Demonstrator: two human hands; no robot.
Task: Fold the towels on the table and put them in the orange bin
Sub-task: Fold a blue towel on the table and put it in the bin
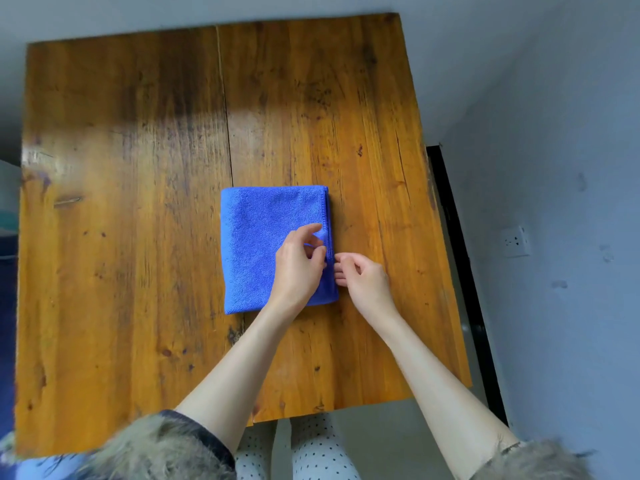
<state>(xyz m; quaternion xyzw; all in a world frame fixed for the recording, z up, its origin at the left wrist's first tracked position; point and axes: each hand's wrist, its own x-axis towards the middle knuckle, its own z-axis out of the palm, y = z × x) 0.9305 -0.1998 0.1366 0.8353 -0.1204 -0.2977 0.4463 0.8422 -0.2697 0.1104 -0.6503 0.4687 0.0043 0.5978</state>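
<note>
Worn wooden tabletop (138, 237), near edge first: my left hand (298, 268) pinches the folded blue towel (263, 247) at its right hem, while my right hand (363, 278) hovers beside it, fingers loosely curled, empty. Lifting by one layer could undo the fold. No orange bin visible.

blue towel (266, 247), streaked orange-brown table (121, 237), white black-dotted trousers (318, 448)

Bare left hand (298, 266) reaching toward 1 o'clock, fingers curled, pinching. Bare right hand (363, 276) just beside at 3 o'clock, fingers loosely curled, pointing toward 9 o'clock.
</note>
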